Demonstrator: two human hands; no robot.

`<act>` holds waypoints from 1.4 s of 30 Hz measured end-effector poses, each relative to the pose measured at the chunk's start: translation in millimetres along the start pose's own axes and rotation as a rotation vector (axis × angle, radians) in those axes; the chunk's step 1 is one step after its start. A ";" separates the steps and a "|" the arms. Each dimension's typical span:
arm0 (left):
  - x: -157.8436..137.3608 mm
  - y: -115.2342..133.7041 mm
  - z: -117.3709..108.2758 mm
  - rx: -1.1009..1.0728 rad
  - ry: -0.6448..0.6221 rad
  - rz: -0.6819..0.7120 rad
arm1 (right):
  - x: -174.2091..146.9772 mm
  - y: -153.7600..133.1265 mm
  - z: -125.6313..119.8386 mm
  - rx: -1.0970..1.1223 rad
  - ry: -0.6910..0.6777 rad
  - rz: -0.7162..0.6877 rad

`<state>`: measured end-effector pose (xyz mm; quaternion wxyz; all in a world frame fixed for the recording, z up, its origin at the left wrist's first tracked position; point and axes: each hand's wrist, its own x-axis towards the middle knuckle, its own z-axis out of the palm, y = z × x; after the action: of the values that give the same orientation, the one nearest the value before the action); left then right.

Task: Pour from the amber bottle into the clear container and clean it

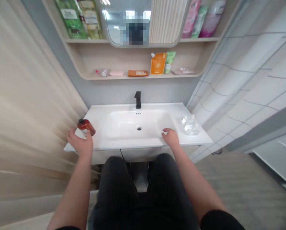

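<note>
My left hand [82,143] is at the left end of the white counter, its fingers apart. Its thumb overlaps the front of a brown bottle with a black cap [88,125], which stands upright there; whether the thumb presses on it I cannot tell. White surface shows between the thumb and the other fingers. Over the front right rim of the washbasin [123,126] is my right hand [171,137], fingers loosely curled, a gap between thumb and forefinger and nothing seen in it. To its right sit clear transparent containers [191,125].
A black faucet [138,100] rises behind the basin. Above, a shelf [114,57] carries an orange pouch [158,63], a green tube [170,62] and a pink flat item [116,73]. A mirror [165,22] hangs between side shelves of bottles. Curtains [25,95] flank the left.
</note>
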<state>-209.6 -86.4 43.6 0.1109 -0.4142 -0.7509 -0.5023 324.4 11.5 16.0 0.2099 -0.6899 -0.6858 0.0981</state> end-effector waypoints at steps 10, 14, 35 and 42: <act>-49.8 36.6 61.8 0.192 -0.670 0.435 | -4.1 -6.1 -5.2 -0.118 -0.094 -0.003; -47.4 27.2 63.9 0.211 -0.694 0.436 | -7.3 -7.4 -5.9 -0.132 -0.097 0.001; -43.3 24.5 59.2 0.082 -0.679 0.348 | -21.3 59.5 -43.9 0.232 0.643 0.181; -50.0 38.7 56.0 0.123 -0.619 0.316 | 2.8 120.0 -69.9 0.216 0.527 0.550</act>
<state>-135.6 -58.6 13.7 -0.0210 -0.6503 -0.7044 -0.2837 462.8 6.9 27.9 0.4160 -0.8233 -0.3839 0.0415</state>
